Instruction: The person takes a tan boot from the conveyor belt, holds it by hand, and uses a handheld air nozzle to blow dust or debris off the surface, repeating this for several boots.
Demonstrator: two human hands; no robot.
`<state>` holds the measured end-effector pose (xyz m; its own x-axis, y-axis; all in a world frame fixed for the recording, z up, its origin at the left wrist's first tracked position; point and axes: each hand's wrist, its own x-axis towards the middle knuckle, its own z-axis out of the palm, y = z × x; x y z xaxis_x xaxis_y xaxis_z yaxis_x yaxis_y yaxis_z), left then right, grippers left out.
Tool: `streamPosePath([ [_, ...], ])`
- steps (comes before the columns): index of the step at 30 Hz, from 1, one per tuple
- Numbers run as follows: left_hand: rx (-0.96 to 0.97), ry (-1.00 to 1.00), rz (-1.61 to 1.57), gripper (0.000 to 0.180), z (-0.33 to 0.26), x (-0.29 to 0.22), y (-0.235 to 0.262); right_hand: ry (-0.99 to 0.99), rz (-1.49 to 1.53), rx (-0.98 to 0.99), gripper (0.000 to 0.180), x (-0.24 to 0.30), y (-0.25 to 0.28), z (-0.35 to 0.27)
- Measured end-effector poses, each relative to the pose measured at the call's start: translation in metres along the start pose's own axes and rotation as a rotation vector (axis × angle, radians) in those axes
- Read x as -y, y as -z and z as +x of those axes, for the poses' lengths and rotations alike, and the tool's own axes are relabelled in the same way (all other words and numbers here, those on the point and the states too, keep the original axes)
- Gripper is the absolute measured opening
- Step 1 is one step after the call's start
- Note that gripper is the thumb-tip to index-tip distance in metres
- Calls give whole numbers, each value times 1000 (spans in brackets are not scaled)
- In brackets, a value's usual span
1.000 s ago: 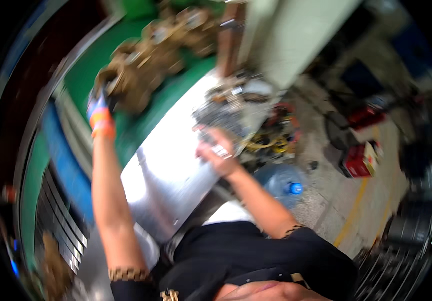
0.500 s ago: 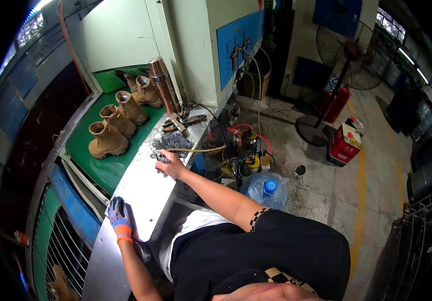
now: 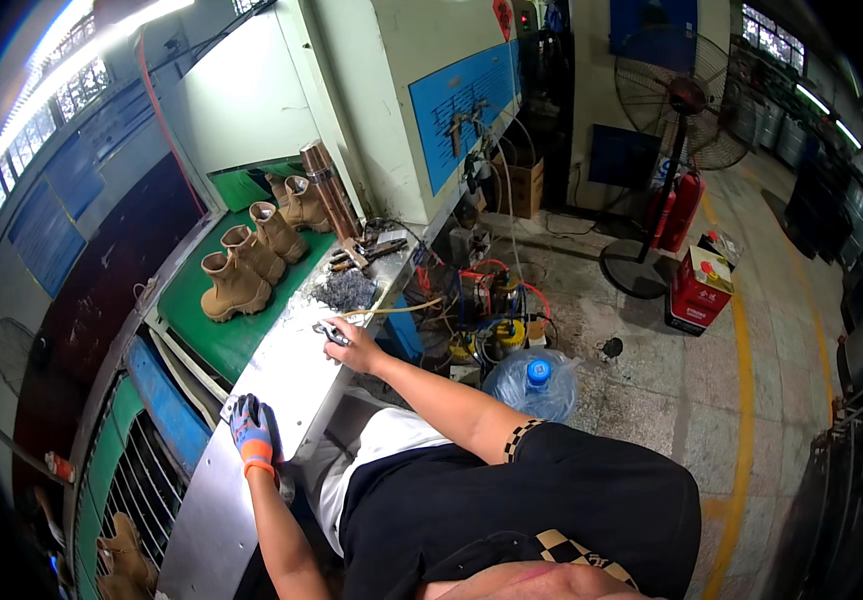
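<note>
My right hand [image 3: 353, 348] is closed round a small metal hand tool [image 3: 331, 332] above the brightly lit metal bench [image 3: 286, 375]. A thin yellowish hose [image 3: 391, 309] runs beside this hand toward the floor equipment; its joint with the tool is too small to make out. In a blue-grey glove with an orange cuff, my left hand [image 3: 251, 430] lies on the bench's near part, fingers stretched out. Just beyond the right hand is a heap of dark shavings [image 3: 343, 292]. Several hand tools [image 3: 351, 257] lie behind it.
Tan boots [image 3: 236, 288] stand in a row on a green surface [image 3: 196, 320] left of the bench. A copper-coloured flask [image 3: 328, 185] stands at the back. On the floor are a large clear bottle [image 3: 531, 388], a pedestal fan [image 3: 641, 265] and a red box [image 3: 699, 290].
The whole view has shifted and tilted a little. My right hand, with the tool, has drawn slightly away from the shavings. The left hand stays on the bench.
</note>
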<state>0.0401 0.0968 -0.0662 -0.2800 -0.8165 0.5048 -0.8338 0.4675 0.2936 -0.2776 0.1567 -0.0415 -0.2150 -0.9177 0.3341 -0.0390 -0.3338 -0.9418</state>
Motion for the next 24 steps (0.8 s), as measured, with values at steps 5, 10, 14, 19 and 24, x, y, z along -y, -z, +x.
streamPosePath([
  [5,30,43,21,38,-8,-14,10,-56,-17,11,40,-2,-2,-2],
  [10,41,149,7,46,-12,-19,15,-17,-14,10,42,-10,-6,0],
  [14,-2,76,-67,46,-14,-40,28,70,-6,25,42,-7,-2,-4],
  [19,111,94,-3,42,-14,-50,40,32,137,64,49,3,-6,-11],
  [24,132,207,-265,50,-13,-47,52,56,115,60,52,-5,-7,-6],
])
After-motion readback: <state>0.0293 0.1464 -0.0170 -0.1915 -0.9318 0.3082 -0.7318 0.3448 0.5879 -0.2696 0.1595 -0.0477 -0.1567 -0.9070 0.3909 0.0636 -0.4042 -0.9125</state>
